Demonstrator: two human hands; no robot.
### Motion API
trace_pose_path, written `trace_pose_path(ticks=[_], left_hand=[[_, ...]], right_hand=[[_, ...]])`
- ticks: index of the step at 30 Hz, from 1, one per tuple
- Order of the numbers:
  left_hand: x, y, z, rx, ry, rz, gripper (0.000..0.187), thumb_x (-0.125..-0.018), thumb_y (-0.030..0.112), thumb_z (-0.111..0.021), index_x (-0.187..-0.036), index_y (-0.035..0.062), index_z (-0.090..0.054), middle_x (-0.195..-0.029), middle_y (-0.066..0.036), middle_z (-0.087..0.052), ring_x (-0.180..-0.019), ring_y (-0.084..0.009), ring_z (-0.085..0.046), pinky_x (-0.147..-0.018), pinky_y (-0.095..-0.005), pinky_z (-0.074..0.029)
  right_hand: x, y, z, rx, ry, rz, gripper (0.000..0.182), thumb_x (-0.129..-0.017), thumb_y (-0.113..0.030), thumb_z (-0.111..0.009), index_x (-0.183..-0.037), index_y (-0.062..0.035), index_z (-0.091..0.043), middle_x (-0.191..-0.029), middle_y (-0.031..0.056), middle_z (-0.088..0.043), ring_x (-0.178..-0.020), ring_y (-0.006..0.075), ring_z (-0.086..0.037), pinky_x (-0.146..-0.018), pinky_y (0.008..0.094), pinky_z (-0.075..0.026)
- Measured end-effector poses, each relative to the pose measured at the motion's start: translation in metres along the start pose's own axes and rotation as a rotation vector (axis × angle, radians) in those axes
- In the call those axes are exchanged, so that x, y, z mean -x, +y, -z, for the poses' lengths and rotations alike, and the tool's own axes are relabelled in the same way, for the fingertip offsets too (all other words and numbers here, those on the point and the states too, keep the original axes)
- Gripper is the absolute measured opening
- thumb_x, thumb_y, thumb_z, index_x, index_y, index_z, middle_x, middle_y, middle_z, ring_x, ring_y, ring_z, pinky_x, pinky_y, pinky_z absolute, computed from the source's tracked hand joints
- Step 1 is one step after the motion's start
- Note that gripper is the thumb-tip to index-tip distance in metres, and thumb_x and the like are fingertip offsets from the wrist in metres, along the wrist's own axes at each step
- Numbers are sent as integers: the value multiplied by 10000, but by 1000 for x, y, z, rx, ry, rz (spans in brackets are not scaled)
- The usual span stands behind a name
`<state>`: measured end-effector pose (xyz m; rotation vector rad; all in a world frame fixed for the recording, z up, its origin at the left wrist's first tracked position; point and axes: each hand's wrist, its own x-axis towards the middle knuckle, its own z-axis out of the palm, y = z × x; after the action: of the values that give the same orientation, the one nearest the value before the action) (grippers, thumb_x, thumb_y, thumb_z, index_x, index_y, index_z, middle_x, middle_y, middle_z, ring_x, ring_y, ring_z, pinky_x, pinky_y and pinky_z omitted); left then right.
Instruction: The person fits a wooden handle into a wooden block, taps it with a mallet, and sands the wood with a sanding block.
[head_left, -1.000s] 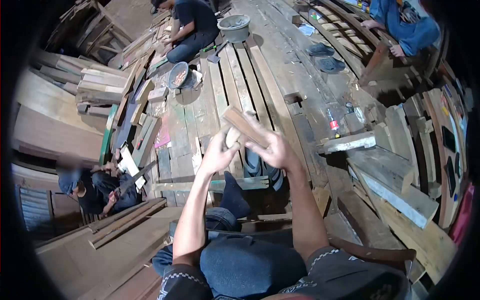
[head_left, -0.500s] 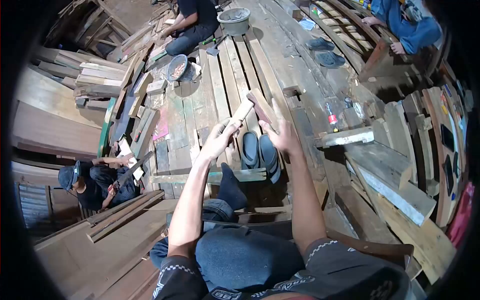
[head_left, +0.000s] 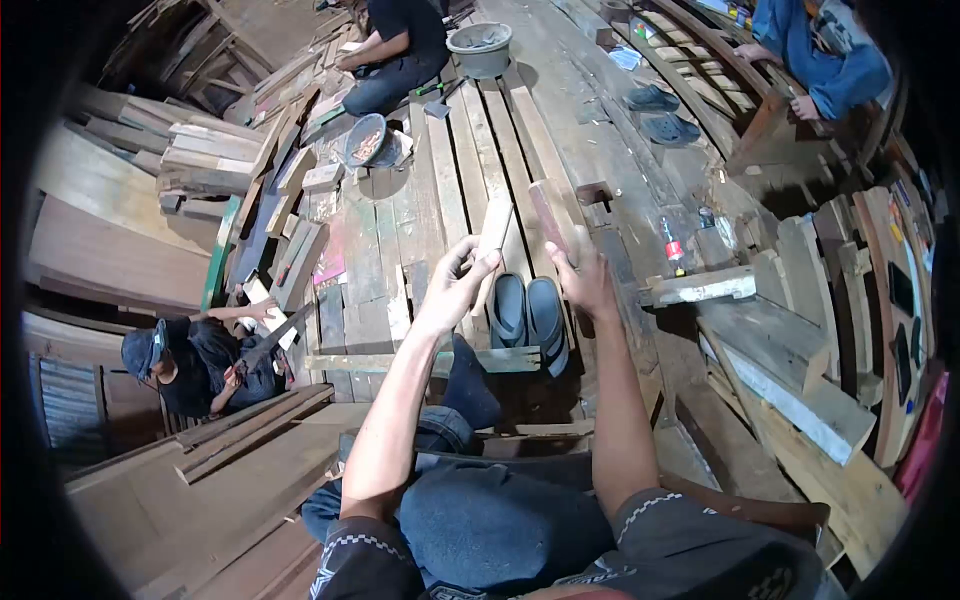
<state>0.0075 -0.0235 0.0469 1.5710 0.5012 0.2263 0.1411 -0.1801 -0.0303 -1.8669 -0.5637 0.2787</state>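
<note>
My left hand (head_left: 455, 285) grips a pale wood piece (head_left: 496, 222), thumb along its near end, the far end pointing away from me. Facing it, my right hand (head_left: 585, 275) is closed around a wooden block (head_left: 546, 214) with a reddish-brown side. A narrow gap separates the two pieces. Below them, a pair of dark slippers (head_left: 526, 312) lies on the plank floor, close to my socked foot (head_left: 468, 385).
A person with a saw (head_left: 262, 352) sits at the left; others sit at the top. A grey bucket (head_left: 480, 50) and a bowl of small pieces (head_left: 366, 141) stand ahead. Stacked timber (head_left: 212, 150) lies left, and a bottle (head_left: 672, 243) stands right near thick beams (head_left: 775, 345).
The wood piece and the block, which overlapped at their far ends, have come apart. Both now point more straight ahead, and the right hand has turned. The view has shifted slightly.
</note>
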Motion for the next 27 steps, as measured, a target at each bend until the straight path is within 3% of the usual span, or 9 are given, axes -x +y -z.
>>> trace_pose_path(ticks=[4,6,10,14,17,21,24,25,27], left_hand=[[-3,-9,7,77,0,-3,338,-893,293,-675,-1097,39,-586,-938,-7,-613,-878,-76,-537,-798,-241,-421],[-7,-26,7,52,174,41,403,-878,308,-691,-1141,28,-570,-976,-29,-624,-906,-92,-563,-810,-245,-437],[-3,-8,12,173,67,34,446,-869,256,-691,-1192,-9,-534,-939,-47,-645,-844,-97,-598,-707,-263,-484],[-10,-24,13,353,209,-73,288,-871,159,-686,-1065,4,-541,-830,-51,-636,-695,-115,-604,-584,-257,-481],[-16,-39,23,541,106,-67,247,-851,141,-713,-1006,49,-544,-833,-42,-624,-679,-124,-593,-589,-266,-494],[-23,-50,20,610,104,50,267,-821,182,-749,-1007,72,-592,-887,-22,-631,-763,-148,-632,-692,-301,-552],[-8,-36,16,574,57,-88,199,-842,162,-715,-983,67,-612,-841,-25,-635,-739,-133,-631,-685,-274,-549],[-5,-35,13,572,83,-76,157,-856,144,-694,-964,56,-621,-837,-19,-637,-730,-121,-628,-666,-258,-537],[-7,-39,6,540,78,-59,137,-862,125,-683,-958,48,-623,-831,-15,-639,-723,-120,-628,-664,-259,-536]], right_hand=[[4,-5,2,4,13,-9,626,-866,-396,-636,-1300,25,-473,-1103,342,-591,-1089,463,-566,-893,464,-461],[0,2,-5,-17,30,42,642,-860,-402,-646,-1309,23,-472,-1120,330,-594,-1100,446,-571,-905,448,-460],[-8,25,-7,42,-10,1,617,-880,-391,-634,-1332,-1,-479,-1151,284,-610,-1096,398,-585,-946,426,-442],[-18,47,-7,-31,-89,-137,534,-890,-396,-627,-1248,-12,-527,-894,157,-647,-795,279,-640,-713,377,-519],[4,-6,-8,-174,-74,-323,440,-897,-405,-619,-1126,-37,-543,-673,34,-531,-495,121,-509,-427,286,-451],[10,-32,-5,-245,-168,-314,419,-899,-394,-612,-1124,-48,-539,-679,52,-550,-486,126,-507,-408,291,-442],[-6,-1,-10,-269,-158,-312,531,-884,-407,-607,-1250,-26,-555,-968,125,-656,-809,200,-630,-707,339,-510],[3,-18,-5,-267,-198,-482,563,-880,-402,-605,-1284,-14,-549,-1129,122,-632,-1006,225,-598,-876,347,-455],[1,-4,0,-250,-239,-429,559,-872,-401,-619,-1282,-29,-543,-1109,101,-621,-952,208,-606,-811,338,-478]])
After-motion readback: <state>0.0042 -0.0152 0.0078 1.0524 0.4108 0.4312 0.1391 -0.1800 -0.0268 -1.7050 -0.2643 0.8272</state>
